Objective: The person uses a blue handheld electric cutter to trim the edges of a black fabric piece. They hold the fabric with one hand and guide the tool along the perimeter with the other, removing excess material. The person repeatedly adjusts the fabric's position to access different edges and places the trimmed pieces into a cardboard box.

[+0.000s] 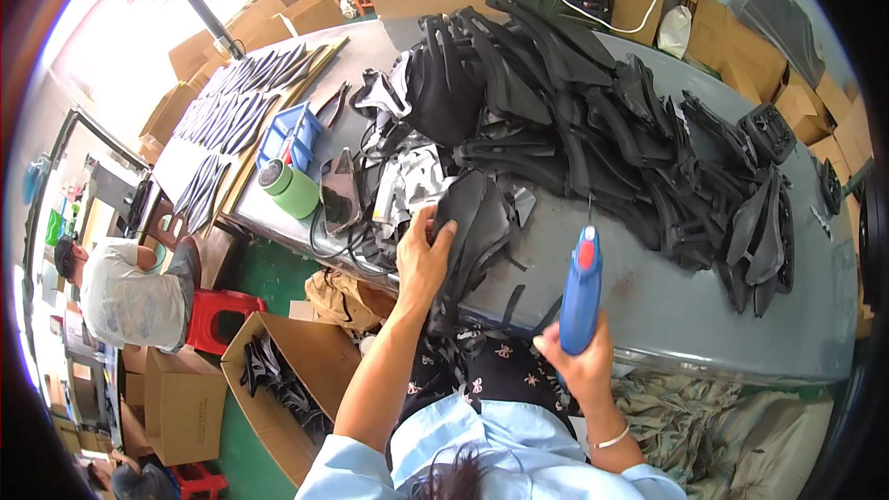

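Note:
My left hand grips the edge of a curved black moulded part at the table's near edge, thumb over its side. In my right hand is a blue handheld tool with a red button and a thin metal tip, which points away from me. The tip is apart from the part in my left hand and lies near a big heap of black moulded parts. Silvery crumpled pieces lie just beyond my left hand.
On the left of the grey table stand a green jar and a blue basket. Dark curved strips lie in rows beyond. An open carton stands on the floor; a person sits by a red stool.

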A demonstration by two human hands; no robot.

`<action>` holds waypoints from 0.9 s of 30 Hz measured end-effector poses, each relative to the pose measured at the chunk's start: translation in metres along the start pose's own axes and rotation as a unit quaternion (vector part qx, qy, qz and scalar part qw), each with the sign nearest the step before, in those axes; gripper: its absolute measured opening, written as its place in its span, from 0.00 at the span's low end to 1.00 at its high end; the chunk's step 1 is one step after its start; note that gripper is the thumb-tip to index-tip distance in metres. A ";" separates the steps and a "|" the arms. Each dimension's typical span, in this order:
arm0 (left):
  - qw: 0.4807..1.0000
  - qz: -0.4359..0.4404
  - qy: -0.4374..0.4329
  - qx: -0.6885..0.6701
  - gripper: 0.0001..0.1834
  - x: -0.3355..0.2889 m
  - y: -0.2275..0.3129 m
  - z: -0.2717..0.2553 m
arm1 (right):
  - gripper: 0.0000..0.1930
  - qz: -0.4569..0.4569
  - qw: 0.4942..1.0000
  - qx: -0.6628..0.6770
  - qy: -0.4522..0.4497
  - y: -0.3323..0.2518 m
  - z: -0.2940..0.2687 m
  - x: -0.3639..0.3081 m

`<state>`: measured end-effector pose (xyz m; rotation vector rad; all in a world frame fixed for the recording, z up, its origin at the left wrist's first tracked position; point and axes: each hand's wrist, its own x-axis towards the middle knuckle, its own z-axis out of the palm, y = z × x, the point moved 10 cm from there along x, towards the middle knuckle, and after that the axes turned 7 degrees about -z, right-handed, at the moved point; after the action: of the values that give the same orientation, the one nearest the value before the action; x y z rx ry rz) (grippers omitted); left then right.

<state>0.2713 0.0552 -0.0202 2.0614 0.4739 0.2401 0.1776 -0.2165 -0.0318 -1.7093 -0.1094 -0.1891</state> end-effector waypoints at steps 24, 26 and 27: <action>0.983 0.161 0.091 -0.008 0.09 -0.121 -0.003 -0.082 | 0.20 -0.063 0.993 -0.075 -0.061 -0.064 0.056 0.018; 0.986 0.138 0.087 0.026 0.10 -0.118 -0.002 -0.084 | 0.20 -0.086 0.989 -0.103 -0.055 -0.070 0.059 0.015; 0.988 0.119 0.087 0.042 0.11 -0.117 -0.006 -0.084 | 0.21 -0.103 0.986 -0.120 -0.048 -0.075 0.062 0.011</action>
<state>0.1340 0.0740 0.0203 2.1907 0.3468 0.5538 0.1786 -0.1445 0.0344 -1.9476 -0.3475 -0.2817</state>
